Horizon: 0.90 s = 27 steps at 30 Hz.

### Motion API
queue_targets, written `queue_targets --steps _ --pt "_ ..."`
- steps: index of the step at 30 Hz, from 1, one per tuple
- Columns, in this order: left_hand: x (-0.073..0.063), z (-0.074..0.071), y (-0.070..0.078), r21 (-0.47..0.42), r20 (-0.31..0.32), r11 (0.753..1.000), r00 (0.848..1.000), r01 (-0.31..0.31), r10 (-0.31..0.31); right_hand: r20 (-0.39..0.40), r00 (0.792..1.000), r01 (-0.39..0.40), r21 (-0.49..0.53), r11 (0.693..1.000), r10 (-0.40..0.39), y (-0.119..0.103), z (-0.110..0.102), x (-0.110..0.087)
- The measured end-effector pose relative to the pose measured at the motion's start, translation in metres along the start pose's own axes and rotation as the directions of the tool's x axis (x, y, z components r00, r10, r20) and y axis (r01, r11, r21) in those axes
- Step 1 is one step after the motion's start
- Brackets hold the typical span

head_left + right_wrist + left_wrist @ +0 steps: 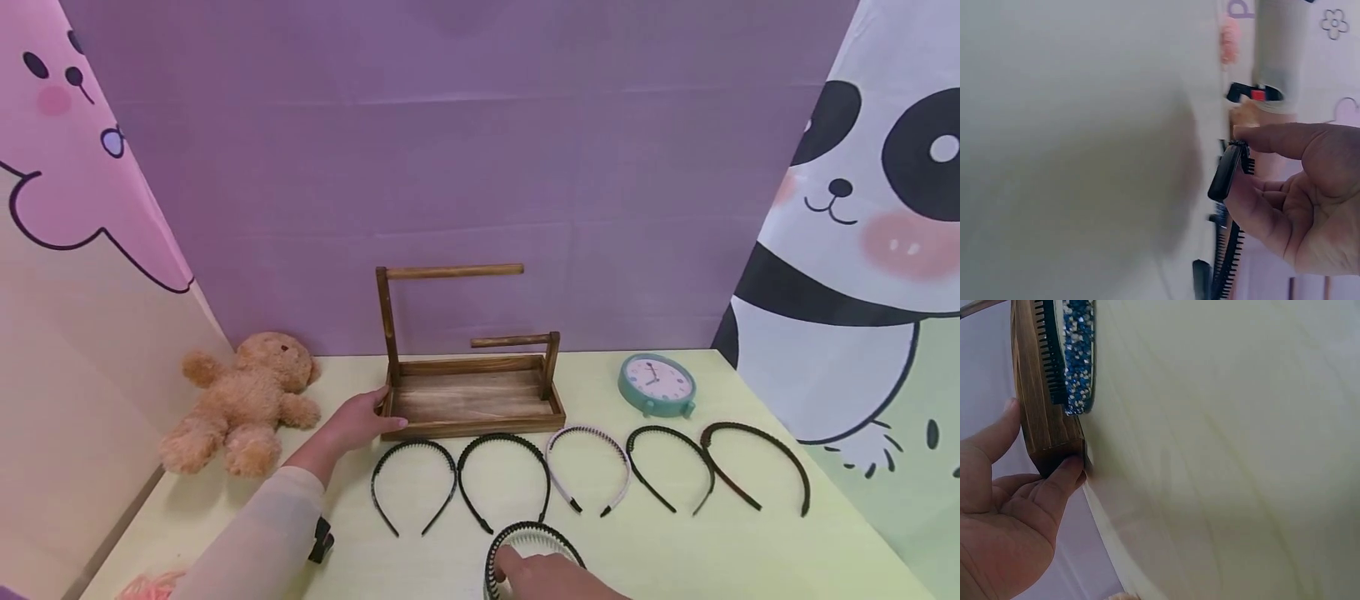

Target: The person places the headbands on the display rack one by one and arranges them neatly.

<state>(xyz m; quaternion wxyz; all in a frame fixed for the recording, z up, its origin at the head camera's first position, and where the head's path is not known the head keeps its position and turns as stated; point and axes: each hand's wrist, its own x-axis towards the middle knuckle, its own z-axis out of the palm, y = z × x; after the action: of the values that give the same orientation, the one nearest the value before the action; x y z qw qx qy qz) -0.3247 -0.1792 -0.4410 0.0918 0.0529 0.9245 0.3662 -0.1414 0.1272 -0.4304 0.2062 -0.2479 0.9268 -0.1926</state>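
My left hand [360, 422] holds the left end of a wooden stand [480, 429], a shallow tray with one tall and one short bar. In the left wrist view, thumb and fingers grip its corner [1054, 437], beside a headband with blue glitter [1079, 356]. Low in the head view, my right hand [551, 577] pinches a black toothed headband [536, 527], partly cut off by the frame edge. The right wrist view shows this headband [1225, 175] between thumb and fingers. Between the hands lie a dark headband [414, 443] and a black one [504, 437].
Farther right lie a lilac headband [588, 430], a thin black one [670, 431] and a brown one [757, 429]. A green clock [657, 385] rests behind them. A teddy bear [243, 400] leans at the left wall, with something pink and fluffy [150, 586] at the front left.
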Motion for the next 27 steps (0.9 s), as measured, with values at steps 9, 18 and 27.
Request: queue_targets --steps 9,18,27 --pt "0.006 0.003 -0.004 0.0 -0.015 1.0 1.0 0.006 -0.006 -0.108 0.989 0.107 0.056 0.993 -0.101 -0.011 -0.053 -0.016" --pt "0.005 0.002 -0.004 -0.011 -0.019 1.0 1.0 0.009 -0.01 -0.279 0.951 0.153 0.058 0.986 -0.132 -0.01 -0.093 -0.012" --pt "0.005 0.003 -0.001 -0.008 -0.023 1.0 1.0 0.01 -0.011 -0.412 0.909 0.129 0.132 0.983 -0.064 0.003 -0.124 0.011"
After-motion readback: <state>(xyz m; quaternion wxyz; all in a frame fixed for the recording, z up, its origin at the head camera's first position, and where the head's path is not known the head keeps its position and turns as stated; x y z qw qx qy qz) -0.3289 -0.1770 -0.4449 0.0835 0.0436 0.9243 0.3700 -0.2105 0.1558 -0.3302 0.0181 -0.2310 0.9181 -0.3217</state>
